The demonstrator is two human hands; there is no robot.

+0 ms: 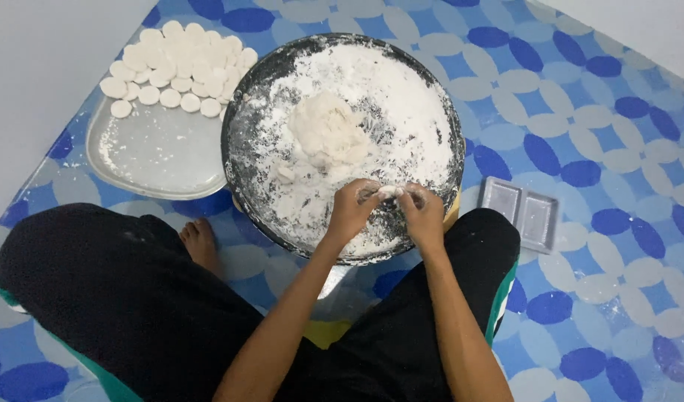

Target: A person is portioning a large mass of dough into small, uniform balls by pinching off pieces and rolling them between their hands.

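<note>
A: Over the near rim of the floured pan (241, 112), we had both hands at it: the left hand (351, 211) and right hand (424, 214) were pinched together on a small dough piece (390, 192).

B: To shape it well, we judged light, even fingertip pressure best, turning it so no edge thinned.

A: The dough mound (327, 134) sat mid-pan; the finished discs (180, 67) crowded the grey tray (156, 152). We sat on blue patterned flooring (617, 149), white walls close.
</note>
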